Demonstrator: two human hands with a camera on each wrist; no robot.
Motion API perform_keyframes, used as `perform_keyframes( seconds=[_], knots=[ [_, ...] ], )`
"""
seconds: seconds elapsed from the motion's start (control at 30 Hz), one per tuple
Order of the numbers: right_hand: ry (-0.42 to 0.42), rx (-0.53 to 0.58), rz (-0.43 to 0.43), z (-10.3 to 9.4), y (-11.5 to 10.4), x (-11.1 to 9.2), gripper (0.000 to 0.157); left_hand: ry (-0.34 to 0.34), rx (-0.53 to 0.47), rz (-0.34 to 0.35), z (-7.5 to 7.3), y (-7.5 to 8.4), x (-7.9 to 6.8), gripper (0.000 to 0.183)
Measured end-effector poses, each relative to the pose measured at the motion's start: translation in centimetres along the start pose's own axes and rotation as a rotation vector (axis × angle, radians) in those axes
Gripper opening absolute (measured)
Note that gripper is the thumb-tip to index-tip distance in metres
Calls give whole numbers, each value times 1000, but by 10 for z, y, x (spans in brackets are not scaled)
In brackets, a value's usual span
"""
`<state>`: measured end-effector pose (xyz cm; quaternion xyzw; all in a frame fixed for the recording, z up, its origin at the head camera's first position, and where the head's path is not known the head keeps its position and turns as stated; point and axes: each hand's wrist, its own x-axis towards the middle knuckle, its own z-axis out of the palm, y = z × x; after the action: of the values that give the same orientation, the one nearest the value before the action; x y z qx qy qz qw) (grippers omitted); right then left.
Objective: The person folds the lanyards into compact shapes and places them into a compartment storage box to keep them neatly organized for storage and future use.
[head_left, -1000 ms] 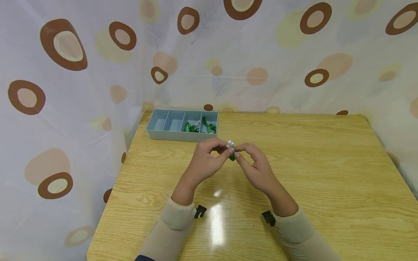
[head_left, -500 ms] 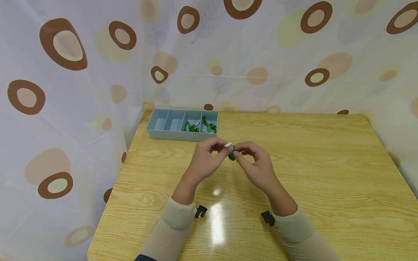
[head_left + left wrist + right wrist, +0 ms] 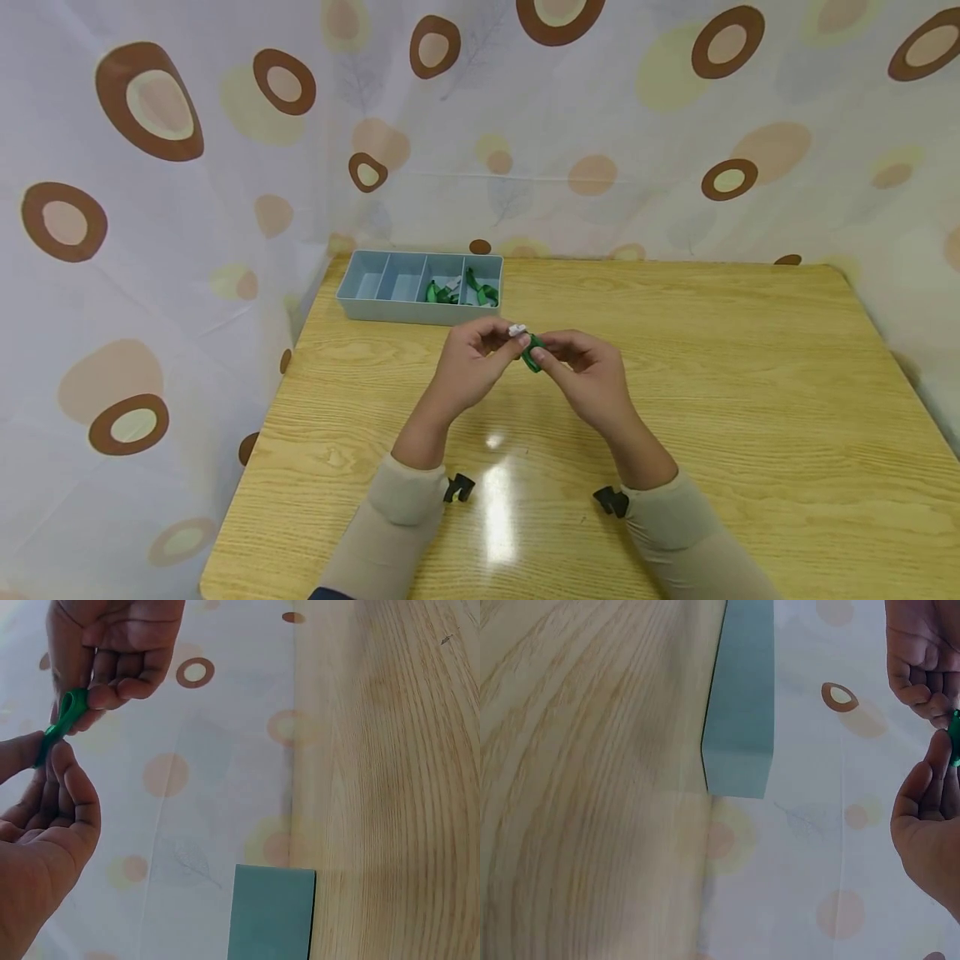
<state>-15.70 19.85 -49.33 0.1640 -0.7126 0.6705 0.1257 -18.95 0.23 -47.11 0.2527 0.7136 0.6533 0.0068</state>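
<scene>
A green ribbon (image 3: 532, 355) with a small white piece (image 3: 517, 330) at its top is held between both hands above the table. My left hand (image 3: 467, 367) pinches it near the white piece, between thumb and fingers. From the other side, my right hand (image 3: 592, 382) pinches the ribbon with its thumb across the front. In the left wrist view the green ribbon (image 3: 71, 712) bends into a narrow loop between the two hands. Only a sliver of green ribbon (image 3: 955, 739) shows at the edge of the right wrist view. Fingers hide part of it.
A blue-grey box (image 3: 397, 312) with several compartments stands at the table's back left. Green ribbons (image 3: 482, 292) with white bits lie in its two right compartments. The wooden table (image 3: 720, 400) meets a patterned cloth (image 3: 637, 125) at its back edge.
The white piece has tipped and shifted a little to the left. More of the green ribbon shows between the thumbs, and the right hand has turned slightly.
</scene>
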Motion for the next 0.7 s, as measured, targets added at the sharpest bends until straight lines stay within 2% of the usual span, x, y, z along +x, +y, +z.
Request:
perform_keyframes(
  seconds=[0.17,0.3,0.43,0.5,0.7],
  knots=[
    [-9,20,-8,4,7,7,15,54,10,-29,-4,-5,0,11],
    [-54,-47,-41,3,16,15,16,145,22,-40,-12,-11,0,13],
    [-76,-290,-131,-2,26,28,17,264,27,-44,-28,-15,-1,13],
    [-92,-434,-179,-2,29,36,17,300,33,-45,-36,-16,-2,13],
    [-228,-769,-274,16,45,69,20,326,32,-41,-45,-18,-3,15]
  ],
)
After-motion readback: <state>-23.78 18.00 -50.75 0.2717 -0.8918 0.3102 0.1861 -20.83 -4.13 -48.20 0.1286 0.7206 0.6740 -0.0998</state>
